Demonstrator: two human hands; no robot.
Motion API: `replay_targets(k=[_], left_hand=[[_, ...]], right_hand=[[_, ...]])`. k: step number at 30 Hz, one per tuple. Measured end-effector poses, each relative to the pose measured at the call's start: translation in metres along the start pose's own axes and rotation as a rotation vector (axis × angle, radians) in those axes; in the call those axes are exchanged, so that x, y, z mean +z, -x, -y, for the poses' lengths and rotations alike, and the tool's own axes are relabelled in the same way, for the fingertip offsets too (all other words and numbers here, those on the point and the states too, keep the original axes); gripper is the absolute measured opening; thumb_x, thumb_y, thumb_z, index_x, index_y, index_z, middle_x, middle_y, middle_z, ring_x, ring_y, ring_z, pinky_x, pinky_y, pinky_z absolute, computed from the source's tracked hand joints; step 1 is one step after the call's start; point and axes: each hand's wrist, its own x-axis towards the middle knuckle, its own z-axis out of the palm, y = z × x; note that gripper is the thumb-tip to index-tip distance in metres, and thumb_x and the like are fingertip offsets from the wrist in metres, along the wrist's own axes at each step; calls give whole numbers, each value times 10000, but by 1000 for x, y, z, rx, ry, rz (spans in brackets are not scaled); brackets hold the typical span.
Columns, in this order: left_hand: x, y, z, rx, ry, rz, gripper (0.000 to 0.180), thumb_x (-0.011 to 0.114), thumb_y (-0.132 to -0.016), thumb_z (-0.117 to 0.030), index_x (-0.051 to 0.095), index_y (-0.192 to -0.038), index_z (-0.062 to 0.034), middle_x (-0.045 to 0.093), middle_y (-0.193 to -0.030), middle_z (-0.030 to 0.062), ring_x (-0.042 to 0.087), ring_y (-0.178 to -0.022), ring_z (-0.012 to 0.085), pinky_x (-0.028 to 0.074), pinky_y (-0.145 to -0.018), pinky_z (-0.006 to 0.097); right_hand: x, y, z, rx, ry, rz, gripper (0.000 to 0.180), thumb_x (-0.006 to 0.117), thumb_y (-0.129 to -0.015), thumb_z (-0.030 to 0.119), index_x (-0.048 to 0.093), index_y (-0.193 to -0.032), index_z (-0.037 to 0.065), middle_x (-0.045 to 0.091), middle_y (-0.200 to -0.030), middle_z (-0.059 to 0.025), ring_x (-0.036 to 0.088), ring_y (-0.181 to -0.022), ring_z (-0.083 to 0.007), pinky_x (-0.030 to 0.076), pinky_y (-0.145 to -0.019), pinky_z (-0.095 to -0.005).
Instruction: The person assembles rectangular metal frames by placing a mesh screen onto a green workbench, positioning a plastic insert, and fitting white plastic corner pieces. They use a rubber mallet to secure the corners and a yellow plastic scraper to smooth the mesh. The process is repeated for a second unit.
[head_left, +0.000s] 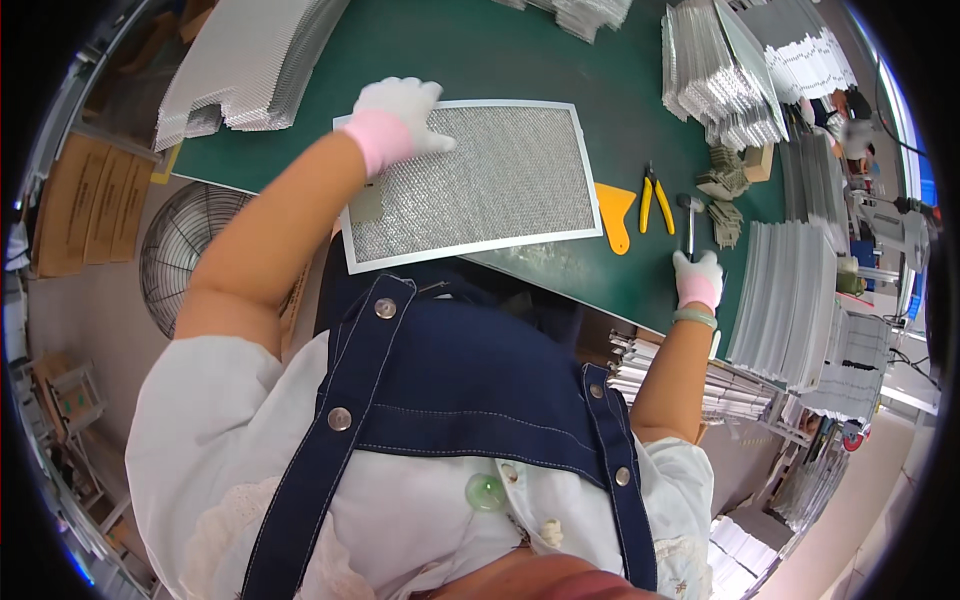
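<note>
A rectangular metal mesh filter panel (pixel 500 170) in a silvery frame lies on the green table, its near left part past the table edge. My left hand (pixel 395 118), in a white glove with a pink cuff, grips the panel's far left corner, the thumb on the mesh and the fingers over the frame. At the right, my right hand (pixel 698 278), gloved the same way, is closed around the handle of a small hammer (pixel 690 215), its head pointing away from me. Yellow-handled cutting pliers (pixel 656 205) and a yellow scraper (pixel 614 215) lie between panel and hammer.
Mesh sheets (pixel 255 65) are stacked at the far left, and more mesh panels (pixel 715 75) at the far right. Small mesh pieces (pixel 725 185) lie beyond the hammer. Frame strips (pixel 785 295) stand along the right edge. A floor fan (pixel 185 245) is below the table's left side.
</note>
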Motion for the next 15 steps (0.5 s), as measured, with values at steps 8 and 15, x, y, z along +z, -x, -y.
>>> replay_targets(k=[8,15], left_hand=[[-14,-22,9,41,172,379,657,763,-790,-465,609,-1202,23,671,-1163,192,653,-1078,336,505,-952,406],[-156,65,-38,356,136,-212,324,593,-932,-162,575,-1237,-55,648,-945,229,639,-950,373,497,-839,436]], right_hand=[[24,4,-48,-129,-796,203,368,702,-876,219,608,-1093,-63,652,-808,-78,631,-699,-142,516,-652,-302],[-68,44,-5,-363,-1117,20,398,610,-945,103,513,-1315,-8,670,-917,-77,591,-616,-80,493,-577,-236]])
